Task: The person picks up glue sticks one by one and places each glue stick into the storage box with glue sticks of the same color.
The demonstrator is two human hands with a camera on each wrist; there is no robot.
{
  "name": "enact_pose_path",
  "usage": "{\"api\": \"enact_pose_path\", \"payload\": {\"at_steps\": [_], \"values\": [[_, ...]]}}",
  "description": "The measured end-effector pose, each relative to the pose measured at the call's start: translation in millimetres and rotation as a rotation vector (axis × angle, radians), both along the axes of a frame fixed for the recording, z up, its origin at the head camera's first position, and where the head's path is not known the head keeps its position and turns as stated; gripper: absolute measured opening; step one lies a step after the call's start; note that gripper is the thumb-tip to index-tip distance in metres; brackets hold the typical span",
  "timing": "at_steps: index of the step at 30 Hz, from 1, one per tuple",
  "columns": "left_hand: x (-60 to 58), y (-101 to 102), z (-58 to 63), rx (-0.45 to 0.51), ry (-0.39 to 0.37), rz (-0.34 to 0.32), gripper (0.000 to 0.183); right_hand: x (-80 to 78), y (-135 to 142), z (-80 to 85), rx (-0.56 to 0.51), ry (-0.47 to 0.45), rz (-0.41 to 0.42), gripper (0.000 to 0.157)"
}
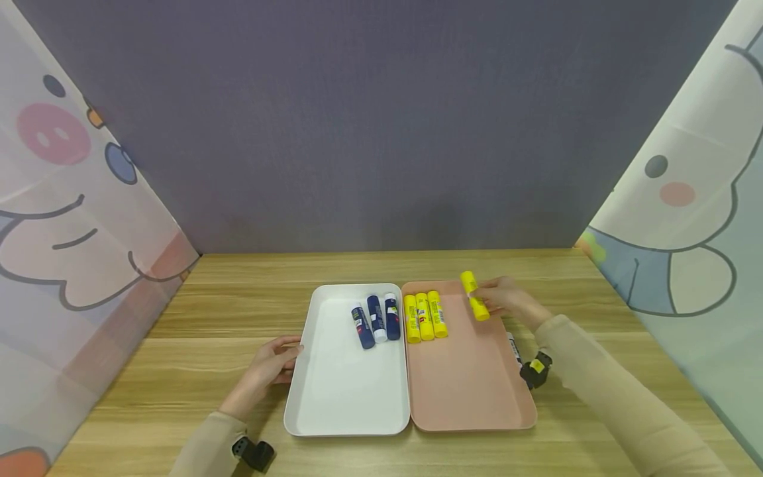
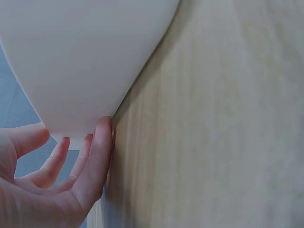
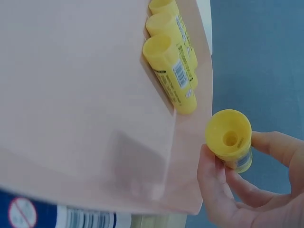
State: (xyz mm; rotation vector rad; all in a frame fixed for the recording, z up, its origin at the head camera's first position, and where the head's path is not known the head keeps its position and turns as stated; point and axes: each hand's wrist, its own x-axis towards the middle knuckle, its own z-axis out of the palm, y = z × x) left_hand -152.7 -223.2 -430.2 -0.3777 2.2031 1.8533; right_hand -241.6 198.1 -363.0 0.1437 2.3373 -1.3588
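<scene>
In the head view, my right hand (image 1: 503, 296) pinches a yellow glue stick (image 1: 475, 296) above the far right part of the pink tray (image 1: 467, 397). The right wrist view shows the hollow round end of this glue stick (image 3: 229, 133) between thumb and fingers. Several yellow glue sticks (image 1: 424, 317) lie side by side along that tray's left wall. My left hand (image 1: 275, 361) touches the left side of the white tray (image 1: 346, 404). Up close, its fingertips (image 2: 103, 124) rest against the tray's outer wall (image 2: 80, 71). Dark blue glue sticks (image 1: 377, 319) lie in the white tray's far right part.
Both trays stand side by side on a wooden table (image 1: 250, 298). A dark blue and white glue stick (image 1: 514, 349) lies against the pink tray's right outside wall, partly hidden by the right wrist camera (image 1: 536, 371). A grey panel (image 1: 381, 132) rises behind the table.
</scene>
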Motion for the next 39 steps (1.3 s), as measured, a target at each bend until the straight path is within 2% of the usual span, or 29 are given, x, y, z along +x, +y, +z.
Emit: {"api": "enact_pose_path", "payload": {"at_steps": [7, 15, 21, 28, 32, 36, 39], "values": [[-0.3, 0, -1.2, 0.009, -0.002, 0.005, 0.040, 2.8, -10, -2.4, 0.020, -0.014, -0.020, 0.062], [-0.7, -2, -2.2, 0.003, 0.002, -0.009, 0.041, 7.6, -17, -9.0, -0.005, -0.024, -0.046, 0.059], [-0.6, -2, -2.0, 0.004, 0.010, -0.026, 0.042, 2.9, -27, -14.3, -0.047, -0.034, -0.126, 0.051], [-0.8, -1, -1.1, 0.000, 0.004, -0.014, 0.041, -0.2, -29, -21.8, -0.069, -0.040, -0.091, 0.060], [-0.8, -1, -1.4, 0.002, 0.006, -0.016, 0.042, -3.4, -30, -27.2, -0.050, -0.056, -0.111, 0.063], [-1.1, -1, -1.9, 0.002, 0.005, -0.014, 0.042, -6.0, -32, -31.5, -0.033, -0.066, -0.127, 0.063], [-1.3, -1, -1.7, 0.000, 0.003, -0.013, 0.042, -6.7, -33, -34.1, -0.036, -0.070, -0.141, 0.057]]}}
